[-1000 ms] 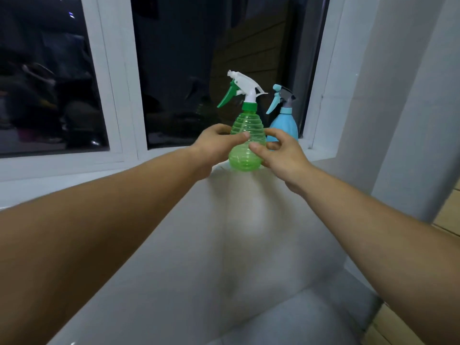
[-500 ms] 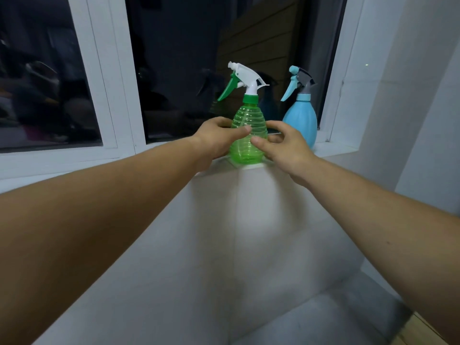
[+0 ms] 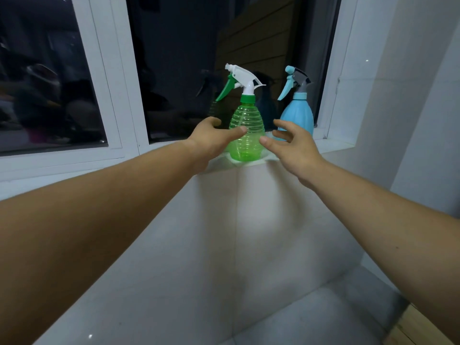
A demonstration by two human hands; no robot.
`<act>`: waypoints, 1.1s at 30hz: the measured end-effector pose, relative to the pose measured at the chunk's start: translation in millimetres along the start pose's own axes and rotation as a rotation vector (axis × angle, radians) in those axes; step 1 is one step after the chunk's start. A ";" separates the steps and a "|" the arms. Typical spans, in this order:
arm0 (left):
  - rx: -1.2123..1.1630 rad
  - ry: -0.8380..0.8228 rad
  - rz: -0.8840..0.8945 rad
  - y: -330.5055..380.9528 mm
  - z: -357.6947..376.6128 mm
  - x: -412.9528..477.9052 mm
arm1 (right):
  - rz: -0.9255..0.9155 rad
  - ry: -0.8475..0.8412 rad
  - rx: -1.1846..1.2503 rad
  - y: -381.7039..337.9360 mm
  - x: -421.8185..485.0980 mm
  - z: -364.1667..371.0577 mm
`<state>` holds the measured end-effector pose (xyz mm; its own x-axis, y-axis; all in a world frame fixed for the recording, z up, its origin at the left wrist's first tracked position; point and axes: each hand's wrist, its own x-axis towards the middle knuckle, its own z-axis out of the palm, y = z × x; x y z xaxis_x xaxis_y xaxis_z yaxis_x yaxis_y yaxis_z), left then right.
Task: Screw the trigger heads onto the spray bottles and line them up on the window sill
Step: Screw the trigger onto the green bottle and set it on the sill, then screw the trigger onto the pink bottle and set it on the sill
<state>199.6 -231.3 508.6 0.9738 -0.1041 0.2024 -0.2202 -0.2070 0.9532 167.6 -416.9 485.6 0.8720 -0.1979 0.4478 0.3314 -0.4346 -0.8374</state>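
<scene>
Your green spray bottle [image 3: 246, 131] stands upright on the window sill [image 3: 333, 145], white/green trigger head [image 3: 240, 82] screwed on, nozzle pointing left. Blue spray bottle [image 3: 297, 115] sits just beside it on the right, near the window frame, w/ its own head on. Your left hand [image 3: 211, 140] & right hand [image 3: 292, 148] flank the green one, fingers spread, gripping nothing; left thumb overlaps the bottle, contact unclear.

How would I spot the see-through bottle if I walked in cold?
Find the white window sill under the dark window. Two spray bottles stand there; the clear green ribbed plastic bottle is the left one, between the open hands. Its neighbour, the opaque pale blue bottle, is smooth.
</scene>
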 end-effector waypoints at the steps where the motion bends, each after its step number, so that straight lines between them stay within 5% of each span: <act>1: 0.006 0.046 0.023 1.4 0.4 -8.7 | 0.001 0.046 -0.002 0.8 -6.9 -5.2; 4: -0.032 0.190 0.160 -0.9 1.3 -46.5 | 0.028 0.123 0.021 13.6 -39.3 -19.7; 7: -0.132 0.047 0.132 -33.4 11.9 -92.5 | 0.140 0.065 0.024 49.8 -89.4 -29.6; 10: -0.174 -0.269 -0.120 -96.2 35.5 -130.8 | 0.358 -0.116 -0.007 105.8 -144.9 -34.5; 14: -0.129 -0.453 -0.413 -202.5 61.0 -161.4 | 0.613 -0.339 -0.150 184.8 -200.9 -34.9; 22: 0.015 -0.890 -0.776 -362.4 106.6 -244.9 | 0.870 -0.499 -0.372 317.3 -282.5 -6.0; 26: 0.047 -0.857 -0.711 -410.6 134.7 -263.5 | 0.759 -0.499 -0.493 358.5 -276.1 16.2; 33: 0.088 -0.753 -0.431 -466.6 177.0 -279.4 | 0.722 -0.764 -0.639 418.0 -267.9 52.6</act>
<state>20.1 -277.9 -32.5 0.6834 -0.6081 -0.4040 0.1249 -0.4478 0.8854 91.5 -499.3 -0.9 0.8404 -0.0996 -0.5328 -0.3632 -0.8331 -0.4171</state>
